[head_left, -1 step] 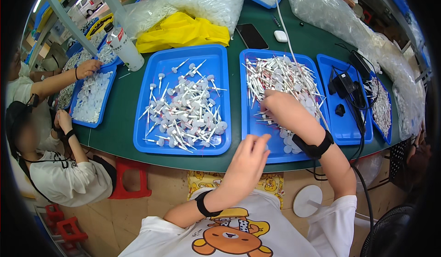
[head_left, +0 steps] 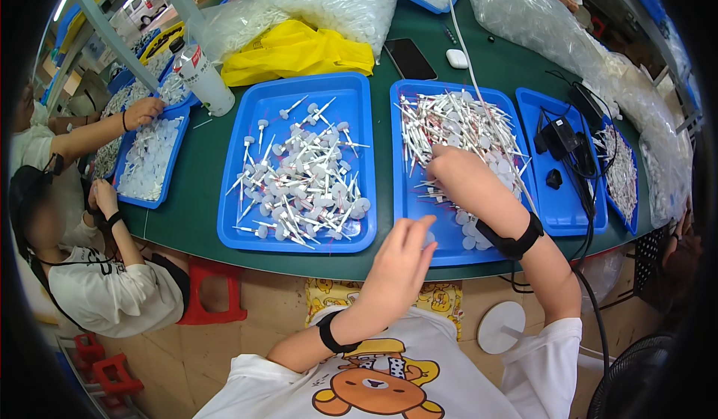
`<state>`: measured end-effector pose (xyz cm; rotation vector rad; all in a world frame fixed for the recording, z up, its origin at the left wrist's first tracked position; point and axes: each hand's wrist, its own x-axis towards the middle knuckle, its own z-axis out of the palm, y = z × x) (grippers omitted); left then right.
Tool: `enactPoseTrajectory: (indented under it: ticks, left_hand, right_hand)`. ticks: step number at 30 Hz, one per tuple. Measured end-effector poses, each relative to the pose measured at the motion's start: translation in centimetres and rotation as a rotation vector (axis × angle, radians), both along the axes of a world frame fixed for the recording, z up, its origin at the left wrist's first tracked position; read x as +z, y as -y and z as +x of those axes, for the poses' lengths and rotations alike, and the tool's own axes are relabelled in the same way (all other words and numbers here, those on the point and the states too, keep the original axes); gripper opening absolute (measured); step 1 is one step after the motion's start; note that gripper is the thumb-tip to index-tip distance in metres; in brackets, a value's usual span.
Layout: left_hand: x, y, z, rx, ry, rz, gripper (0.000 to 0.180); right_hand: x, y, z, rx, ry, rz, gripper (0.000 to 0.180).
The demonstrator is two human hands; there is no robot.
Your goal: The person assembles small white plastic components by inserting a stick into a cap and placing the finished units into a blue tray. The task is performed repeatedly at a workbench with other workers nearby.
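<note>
My left hand (head_left: 406, 253) is above the near edge of the right-hand blue tray (head_left: 404, 194), its fingers drawn together around a small translucent white disc (head_left: 429, 237) that shows beside the fingertips. My right hand (head_left: 453, 170) reaches into that tray, at the near side of a pile of thin white sticks (head_left: 456, 120) with some red parts. Its fingertips are hidden by the hand, so what they hold does not show. Loose translucent discs (head_left: 474, 233) lie close under the right wrist. Left of it, another blue tray (head_left: 232, 194) carries many sticks fitted with round discs.
A blue tray (head_left: 550, 213) with black cables and an adapter (head_left: 559, 136) stands at right. Behind the trays are a phone (head_left: 410, 60), a white case (head_left: 457, 59), a yellow bag (head_left: 299, 54) and a bottle (head_left: 206, 82). Co-workers sit at left. A thin white cord crosses the right-hand tray.
My left hand has shifted very slightly left, its fingers turned a little. The right hand stays almost where it was.
</note>
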<state>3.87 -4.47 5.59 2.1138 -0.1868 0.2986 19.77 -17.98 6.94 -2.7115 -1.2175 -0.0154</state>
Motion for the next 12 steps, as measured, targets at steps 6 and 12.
enactPoseTrajectory:
  ticks: [6, 12]
  left_hand:
    - [-0.1, -1.6, -0.1, -0.012, -0.067, -0.274, 0.034]
    - [0.1, -2.9, -0.5, -0.190, -0.153, -0.885, 0.037]
  right_hand:
    - [1.0, -0.2, -0.7, -0.010, 0.054, 0.071, 0.006]
    - [4.1, -0.2, -2.2, -0.007, 0.122, 0.606, 0.007]
